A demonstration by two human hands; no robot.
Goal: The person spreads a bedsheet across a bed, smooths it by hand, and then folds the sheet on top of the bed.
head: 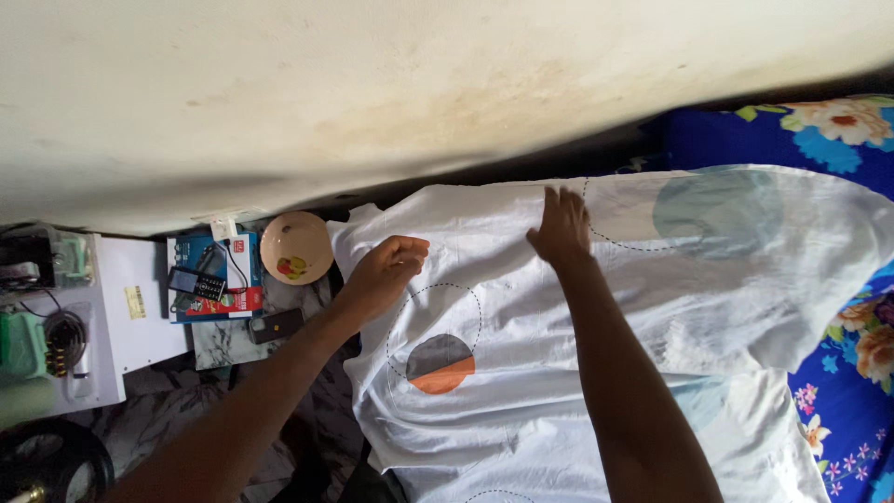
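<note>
White cloth, printed with dashed circles and with grey, orange and pale blue discs, is spread over a bed with a blue floral sheet, its far edge lying close to the wall. The cloth is wrinkled, and one corner is draped past the bed edge toward the floor side.

The right hand is laid flat on the cloth near the far edge, fingers extended and held close together, palm down. The left hand is curled over the cloth's left corner region; the fingertips appear to be pinching a fold, though the grip cannot be confirmed from this angle.

Probable faults from this position:

- If the cloth is pulled by the left hand while it is pinned by the right, fresh creases are likely to be drawn across the middle panel.
- If the pinned edge is released early, the cloth may be dragged off the bed toward the left.
- A small bowl with a fruit motif is standing just beside the cloth's corner on a low surface, next to a blue box, a phone and a dark remote-like object. A sweep of the corner or of the left forearm could catch the bowl and tip it.
- Trailing cables further left could be snagged by loose fabric.
</note>
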